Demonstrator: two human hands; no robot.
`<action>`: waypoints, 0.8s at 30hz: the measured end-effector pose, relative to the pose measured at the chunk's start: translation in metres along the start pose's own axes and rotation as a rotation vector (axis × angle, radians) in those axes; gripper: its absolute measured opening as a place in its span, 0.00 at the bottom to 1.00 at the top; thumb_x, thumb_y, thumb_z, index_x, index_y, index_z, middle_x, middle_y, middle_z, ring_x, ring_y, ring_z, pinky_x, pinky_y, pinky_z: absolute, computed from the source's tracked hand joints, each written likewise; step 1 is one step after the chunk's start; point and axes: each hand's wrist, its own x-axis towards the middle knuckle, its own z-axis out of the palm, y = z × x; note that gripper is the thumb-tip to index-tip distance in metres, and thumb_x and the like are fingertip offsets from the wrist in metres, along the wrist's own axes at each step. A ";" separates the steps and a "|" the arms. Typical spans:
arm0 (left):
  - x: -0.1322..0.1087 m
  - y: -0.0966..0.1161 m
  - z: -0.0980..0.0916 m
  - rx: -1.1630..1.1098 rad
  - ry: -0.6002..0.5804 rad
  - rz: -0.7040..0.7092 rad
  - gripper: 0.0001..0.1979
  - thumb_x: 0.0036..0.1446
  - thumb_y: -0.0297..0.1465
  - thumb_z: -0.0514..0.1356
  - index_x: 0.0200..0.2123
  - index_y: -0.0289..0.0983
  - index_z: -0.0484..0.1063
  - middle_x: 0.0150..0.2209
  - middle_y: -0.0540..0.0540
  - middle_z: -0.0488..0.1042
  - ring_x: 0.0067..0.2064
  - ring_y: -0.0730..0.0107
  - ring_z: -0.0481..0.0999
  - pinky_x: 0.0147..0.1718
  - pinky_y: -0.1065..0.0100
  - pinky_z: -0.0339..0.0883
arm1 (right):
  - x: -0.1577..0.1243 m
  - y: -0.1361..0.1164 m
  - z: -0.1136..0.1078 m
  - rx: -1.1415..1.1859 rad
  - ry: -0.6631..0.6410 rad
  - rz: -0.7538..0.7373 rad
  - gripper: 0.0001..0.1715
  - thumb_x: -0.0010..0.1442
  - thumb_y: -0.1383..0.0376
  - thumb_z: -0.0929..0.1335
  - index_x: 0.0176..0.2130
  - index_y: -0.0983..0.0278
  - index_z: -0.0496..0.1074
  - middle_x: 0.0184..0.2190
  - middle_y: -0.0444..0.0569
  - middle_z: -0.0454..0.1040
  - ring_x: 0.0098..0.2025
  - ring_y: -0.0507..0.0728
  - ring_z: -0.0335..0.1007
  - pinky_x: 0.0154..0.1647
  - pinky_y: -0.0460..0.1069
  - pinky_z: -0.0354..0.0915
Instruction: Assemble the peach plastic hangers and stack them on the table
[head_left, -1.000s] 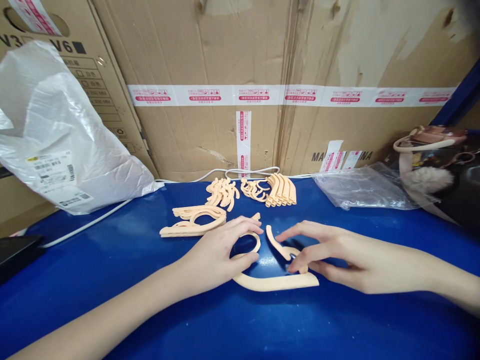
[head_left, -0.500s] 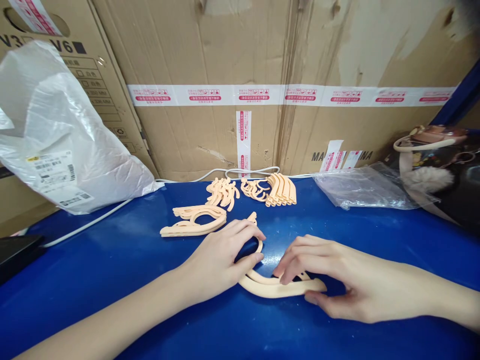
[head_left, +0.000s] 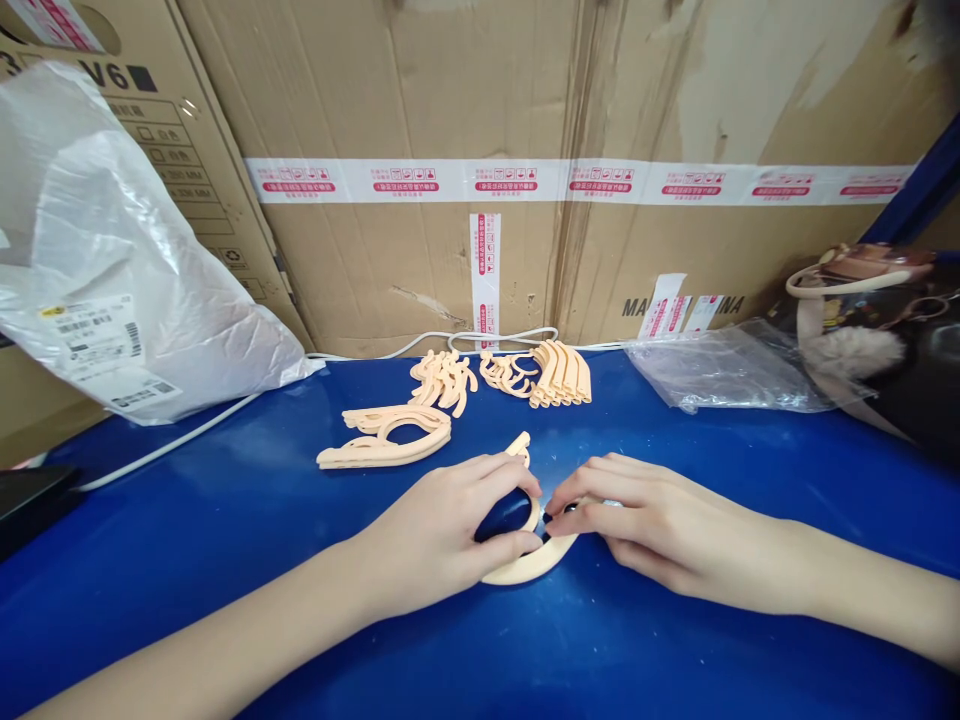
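Observation:
A cream plastic folding hanger (head_left: 525,572) lies on the blue table in front of me, partly covered by both hands. My left hand (head_left: 439,530) is closed around its left side, thumb and fingers curled about the round middle opening. The fingers of my right hand (head_left: 675,530) are closed on the hanger's right arm and hide most of it. Beyond my left hand lie stacked folded hangers (head_left: 386,458). Farther back are small curved pieces (head_left: 442,382), a cluster of hooks (head_left: 504,374) and a row of curved hanger arms (head_left: 562,375).
A white plastic mailer bag (head_left: 150,270) stands at the left, above a dark flat object (head_left: 34,510). Cardboard boxes (head_left: 405,100) wall off the back, with a white cable (head_left: 187,440) along them. At right lie a clear plastic bag (head_left: 720,370) and a dark handbag (head_left: 907,370).
My right hand has moved up and slightly inward, and the hanger's right arm has swung upward with it. The left hand keeps its hold, a little farther right.

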 end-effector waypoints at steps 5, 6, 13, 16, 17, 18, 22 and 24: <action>0.001 0.000 0.000 -0.012 -0.036 0.005 0.09 0.64 0.32 0.55 0.48 0.43 0.66 0.51 0.49 0.70 0.52 0.63 0.70 0.50 0.65 0.63 | 0.000 0.000 0.002 -0.005 -0.001 0.005 0.23 0.60 0.77 0.60 0.51 0.62 0.67 0.51 0.50 0.70 0.51 0.55 0.66 0.52 0.50 0.63; 0.001 0.000 0.000 -0.016 -0.039 0.009 0.09 0.65 0.31 0.54 0.49 0.43 0.66 0.52 0.48 0.69 0.54 0.63 0.69 0.52 0.64 0.63 | 0.001 0.000 0.002 -0.004 0.001 0.005 0.22 0.60 0.77 0.60 0.51 0.62 0.68 0.51 0.50 0.70 0.51 0.55 0.66 0.51 0.50 0.64; 0.000 0.000 0.002 -0.073 -0.042 0.039 0.16 0.67 0.25 0.43 0.49 0.42 0.66 0.48 0.47 0.70 0.49 0.65 0.71 0.50 0.64 0.64 | 0.001 0.003 0.004 0.044 0.027 0.028 0.23 0.61 0.78 0.59 0.51 0.60 0.69 0.50 0.49 0.70 0.50 0.54 0.69 0.49 0.49 0.66; 0.000 -0.005 0.004 -0.098 -0.042 0.075 0.18 0.63 0.21 0.44 0.50 0.42 0.64 0.49 0.46 0.69 0.47 0.64 0.72 0.49 0.62 0.66 | 0.000 0.005 0.005 0.072 0.049 0.017 0.23 0.61 0.78 0.59 0.50 0.61 0.69 0.49 0.49 0.71 0.50 0.53 0.69 0.51 0.49 0.65; 0.000 -0.007 0.004 -0.112 -0.033 0.089 0.19 0.62 0.21 0.44 0.50 0.42 0.64 0.49 0.46 0.68 0.47 0.63 0.72 0.49 0.61 0.66 | 0.000 0.006 0.005 0.074 0.057 0.011 0.22 0.62 0.77 0.59 0.50 0.61 0.69 0.49 0.49 0.71 0.50 0.53 0.68 0.51 0.48 0.65; 0.000 -0.008 0.005 -0.125 -0.022 0.100 0.18 0.61 0.21 0.45 0.50 0.42 0.64 0.50 0.45 0.68 0.48 0.63 0.72 0.50 0.61 0.66 | 0.000 0.007 0.006 0.066 0.073 0.006 0.20 0.62 0.77 0.59 0.49 0.62 0.69 0.49 0.50 0.71 0.50 0.53 0.68 0.50 0.48 0.65; 0.001 -0.010 0.003 -0.111 0.014 0.104 0.18 0.62 0.22 0.48 0.51 0.44 0.65 0.55 0.45 0.66 0.56 0.62 0.68 0.53 0.61 0.64 | 0.000 0.012 0.009 -0.086 0.191 0.065 0.16 0.64 0.73 0.59 0.46 0.62 0.70 0.45 0.52 0.70 0.44 0.56 0.68 0.42 0.51 0.66; 0.002 -0.009 0.002 -0.064 0.038 0.103 0.21 0.60 0.19 0.48 0.52 0.44 0.65 0.56 0.46 0.66 0.58 0.63 0.65 0.55 0.60 0.63 | 0.001 0.014 0.011 -0.175 0.234 0.124 0.14 0.65 0.70 0.59 0.45 0.62 0.70 0.40 0.51 0.72 0.40 0.57 0.68 0.39 0.52 0.64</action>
